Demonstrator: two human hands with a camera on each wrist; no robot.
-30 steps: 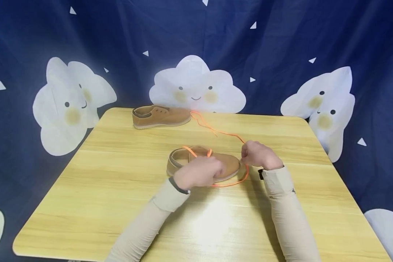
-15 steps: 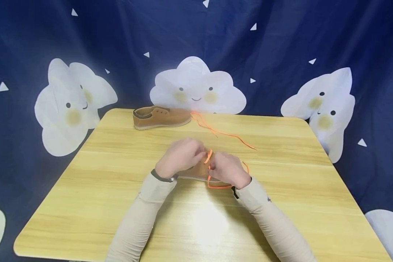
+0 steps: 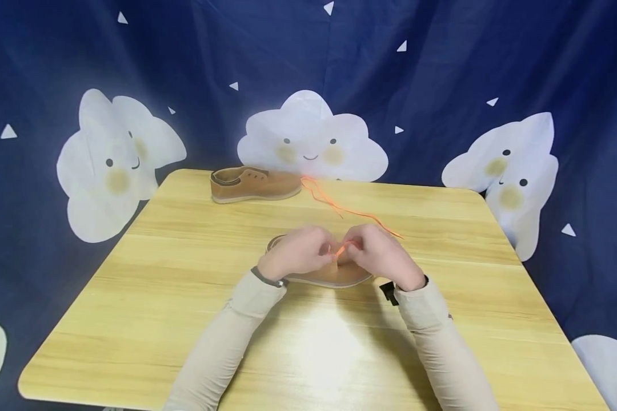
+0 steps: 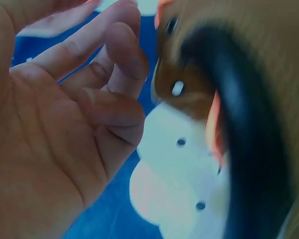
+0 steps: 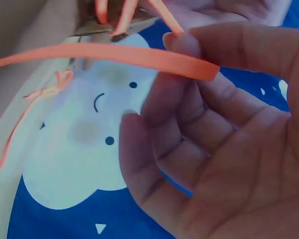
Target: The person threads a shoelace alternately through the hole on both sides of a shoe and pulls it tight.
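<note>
A brown shoe (image 3: 349, 275) lies on the table, toe to the right, its middle largely hidden by my hands. My right hand (image 3: 383, 251) pinches an orange shoelace (image 3: 343, 249) above the shoe's lacing area. In the right wrist view a lace strand (image 5: 114, 56) crosses in front of the fingers, and another runs from the fingertips towards the shoe. My left hand (image 3: 300, 251) is beside the eyelets; in the left wrist view its fingers (image 4: 124, 55) are loosely bent with no lace visible between them. The shoe's dark collar (image 4: 239, 109) and eyelets show there too.
A second brown shoe (image 3: 254, 185) without a lace through its visible eyelets stands at the table's back left. A loose orange lace (image 3: 360, 213) trails from its toe to the right. Behind the wooden table (image 3: 133, 297) hangs a dark blue curtain (image 3: 200, 45) with clouds.
My right hand first moves left to the shoe, then draws slightly right with the lace. My left hand goes from the shoe's near side up over the lacing area.
</note>
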